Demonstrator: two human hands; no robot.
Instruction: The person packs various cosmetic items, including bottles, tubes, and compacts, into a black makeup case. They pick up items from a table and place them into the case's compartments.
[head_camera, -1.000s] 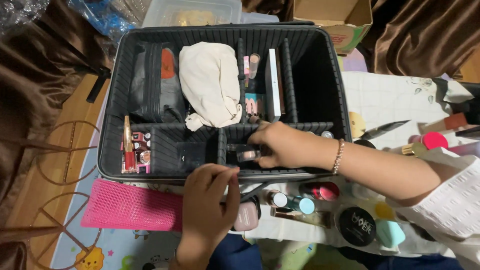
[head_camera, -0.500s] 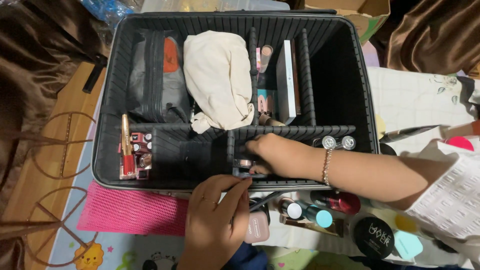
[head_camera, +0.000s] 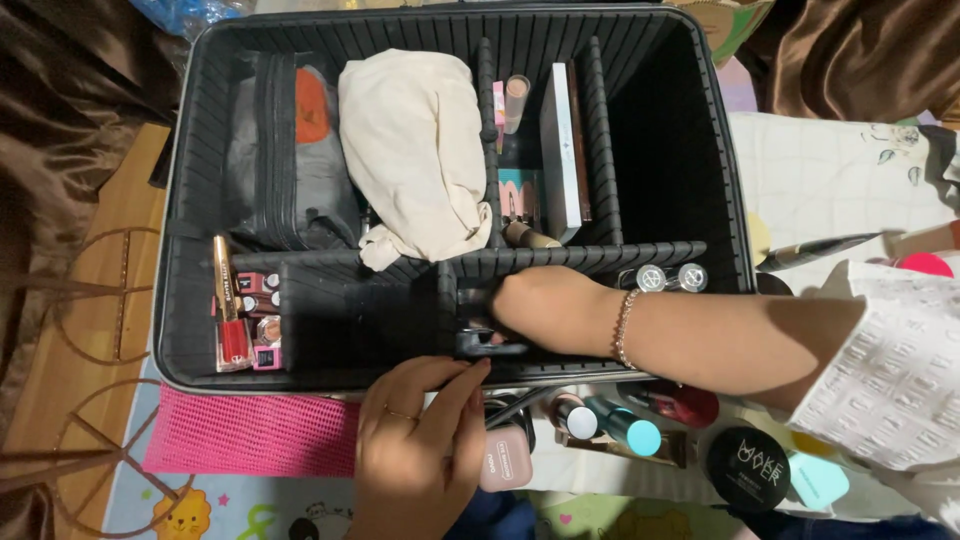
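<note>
The right hand (head_camera: 545, 310) reached into the front middle compartment of the black case (head_camera: 200, 200), its grip curled round a small dark item (head_camera: 490, 345) that lay low against the front wall; how tightly the fingers closed could not be told, since they were turned away. The left hand (head_camera: 415, 450) rested at the case's front rim, fingers pressed together and pointing at the same spot, holding nothing that showed. The dark item looked small, light and stiff, likely smooth plastic and a little slippery, so a pinch across its short sides would suit it best. The ribbed dividers (head_camera: 590, 258) hemmed the compartment closely and left little room for a whole hand. To the left stood red lip tubes (head_camera: 235, 320); behind lay a cream cloth pouch (head_camera: 410, 150), soft and floppy, a black bag (head_camera: 280, 150), and flat palettes (head_camera: 560, 150) set on edge. Outside the front rim lay a pink mesh mat (head_camera: 240, 435), a teal-capped bottle (head_camera: 625, 428) and a round black compact (head_camera: 748, 468), all crowded close together.
</note>
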